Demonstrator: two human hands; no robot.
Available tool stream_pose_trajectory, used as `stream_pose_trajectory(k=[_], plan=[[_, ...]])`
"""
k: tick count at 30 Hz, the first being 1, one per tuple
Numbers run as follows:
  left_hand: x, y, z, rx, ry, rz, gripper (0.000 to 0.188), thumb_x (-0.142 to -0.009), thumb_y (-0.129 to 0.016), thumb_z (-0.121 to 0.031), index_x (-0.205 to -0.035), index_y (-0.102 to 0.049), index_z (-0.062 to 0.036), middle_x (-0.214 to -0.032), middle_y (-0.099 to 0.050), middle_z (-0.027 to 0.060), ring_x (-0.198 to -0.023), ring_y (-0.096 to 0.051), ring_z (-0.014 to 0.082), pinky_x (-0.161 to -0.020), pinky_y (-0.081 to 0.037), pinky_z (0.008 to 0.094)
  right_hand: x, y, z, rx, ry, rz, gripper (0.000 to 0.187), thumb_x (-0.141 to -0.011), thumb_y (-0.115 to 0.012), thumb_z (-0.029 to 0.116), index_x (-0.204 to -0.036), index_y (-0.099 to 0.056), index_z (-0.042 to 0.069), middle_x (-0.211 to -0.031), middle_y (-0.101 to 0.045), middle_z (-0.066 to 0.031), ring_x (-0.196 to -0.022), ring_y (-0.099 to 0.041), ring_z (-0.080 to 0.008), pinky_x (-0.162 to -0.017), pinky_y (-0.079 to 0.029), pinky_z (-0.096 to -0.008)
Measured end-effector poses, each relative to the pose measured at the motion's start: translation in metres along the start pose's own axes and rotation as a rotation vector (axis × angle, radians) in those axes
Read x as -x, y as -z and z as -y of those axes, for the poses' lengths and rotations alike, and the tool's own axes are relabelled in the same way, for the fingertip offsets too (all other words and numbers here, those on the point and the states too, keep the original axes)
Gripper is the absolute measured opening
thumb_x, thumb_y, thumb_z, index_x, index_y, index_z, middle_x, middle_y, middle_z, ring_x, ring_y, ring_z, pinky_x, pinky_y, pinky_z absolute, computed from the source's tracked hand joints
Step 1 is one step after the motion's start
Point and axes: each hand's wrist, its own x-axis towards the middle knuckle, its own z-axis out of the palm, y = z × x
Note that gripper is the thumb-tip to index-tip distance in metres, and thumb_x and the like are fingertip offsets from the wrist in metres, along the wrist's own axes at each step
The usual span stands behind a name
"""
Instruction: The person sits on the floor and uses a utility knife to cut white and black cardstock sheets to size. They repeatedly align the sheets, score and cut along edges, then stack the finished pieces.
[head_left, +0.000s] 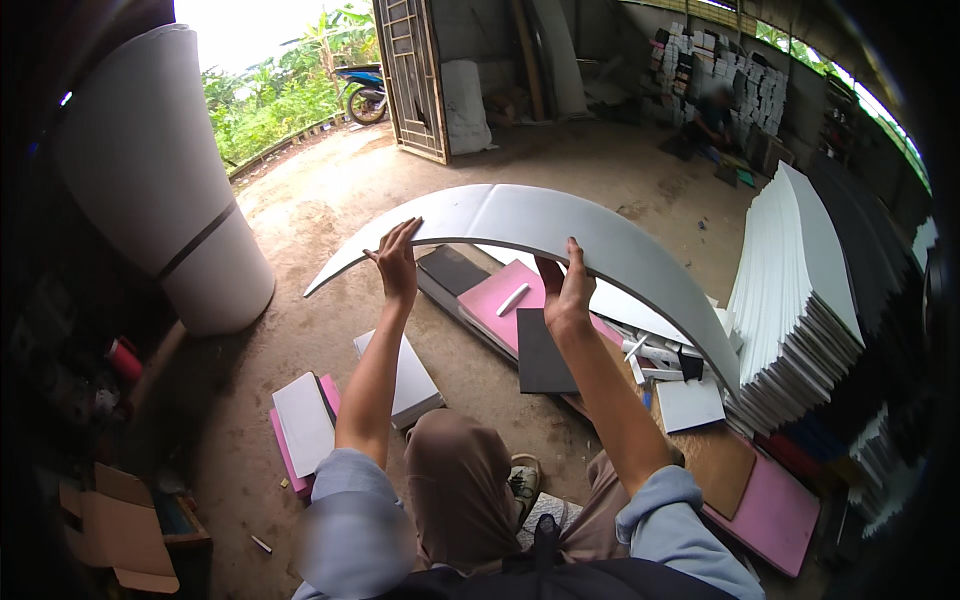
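The white sheet [535,215] is held up in front of the person, arching through 12 o'clock with its ends drooping towards 9 and 4. It looks like foam: probably light, bendy and easily dented, best taken by its near edge with hands well apart. A faint crease crosses its top.

The left hand [398,268], towards 10 o'clock, has its fingers spread against that edge; I can't tell how firmly they grip. The right hand [570,292], at 3, pinches it, thumb up against the sheet and fingers partly hidden.

Beneath lie a pink board [484,308] and, at 4, a dark block [543,358]. Farther out, a pile of white sheets [775,270] stands at 3, a big roll [150,140] at 10.
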Motion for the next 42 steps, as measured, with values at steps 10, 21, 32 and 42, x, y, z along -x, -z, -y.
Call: stream_pose_trajectory(k=[10,21,32,42], plan=[[0.037,-0.056,-0.056,0.193,-0.157,0.165,0.031,-0.079,-0.052,0.001,-0.103,-0.062,-0.0139,-0.106,-0.06,0.0031,-0.103,-0.054,0.0205,-0.1,-0.031,0.0421,0.0,0.085,0.044,-0.022,0.099,-0.147,0.044,-0.075,-0.065,0.025,-0.112,-0.047,0.008,-0.109,-0.047,-0.0048,-0.094,-0.052,-0.0143,-0.077,-0.049,-0.0272],[0.106,-0.154,-0.139,0.383,-0.642,0.631,0.044,-0.079,-0.05,-0.002,-0.12,-0.048,-0.0158,-0.119,-0.052,0.0049,-0.11,-0.049,0.0212,-0.099,-0.032,0.0445,0.004,0.276,0.203,0.002,0.121,-0.333,0.032,-0.075,-0.064,0.015,-0.102,-0.05,0.004,-0.1,-0.053,-0.0112,-0.087,-0.057,-0.0251,-0.075,-0.053,-0.037],[0.245,-0.221,-0.22,0.477,-1.076,1.057,0.058,-0.082,-0.047,-0.009,-0.135,-0.024,-0.0135,-0.137,-0.03,0.0072,-0.123,-0.035,0.0259,-0.102,-0.032,0.0396,0.103,0.48,0.375,0.322,0.165,-0.652,0.038,-0.073,-0.068,0.022,-0.105,-0.051,0.009,-0.102,-0.049,-0.0062,-0.093,-0.05,-0.0192,-0.076,-0.049,-0.0332],[0.384,-0.252,-0.29,0.466,-1.035,1.031,0.067,-0.073,-0.059,-0.012,-0.132,-0.029,-0.0076,-0.134,-0.035,0.0111,-0.122,-0.036,0.0256,-0.101,-0.031,0.0394,0.135,0.682,0.381,0.105,0.351,-1.102,0.042,-0.073,-0.066,0.015,-0.111,-0.048,0.008,-0.117,-0.04,-0.0111,-0.106,-0.042,-0.0233,-0.086,-0.047,-0.0357]])
